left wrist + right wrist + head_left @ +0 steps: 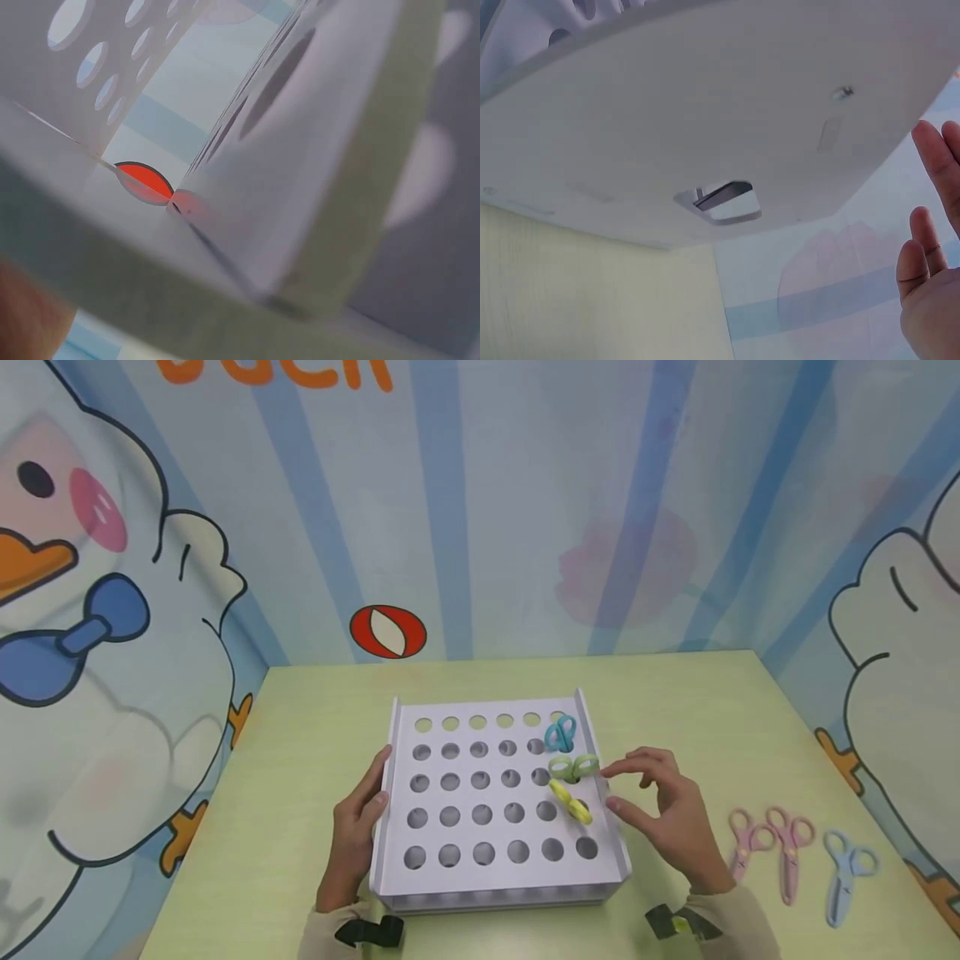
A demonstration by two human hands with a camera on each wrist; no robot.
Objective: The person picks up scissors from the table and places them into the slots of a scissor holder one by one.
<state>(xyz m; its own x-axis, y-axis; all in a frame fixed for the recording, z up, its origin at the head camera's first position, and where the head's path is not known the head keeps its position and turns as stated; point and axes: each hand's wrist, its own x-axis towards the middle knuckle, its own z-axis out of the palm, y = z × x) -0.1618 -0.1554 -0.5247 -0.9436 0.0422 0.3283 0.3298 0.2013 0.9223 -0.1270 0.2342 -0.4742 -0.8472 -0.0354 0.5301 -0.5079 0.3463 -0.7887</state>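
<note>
A white rack (465, 835) with rows of round holes stands on the table. My left hand (355, 835) rests against its left side, fingertips and thumb touching the side wall. Scissors with blue handles (560, 734), green handles (573, 767) and yellow handles (572, 802) sit in the rack's right-hand column, one behind another. Their blades are hidden below the top. Just beside the rack's right wall, my right hand (675, 818) holds nothing, thumb and fingers apart. The right wrist view shows the same hand (937, 300) near the rack's side panel (705, 135), which has a cut-out.
On the table (225, 860) to the right lie two pink scissors (789, 847) (742, 839) and light-blue scissors (843, 877). A printed wall (510, 527) with duck figures encloses the table at the back and sides.
</note>
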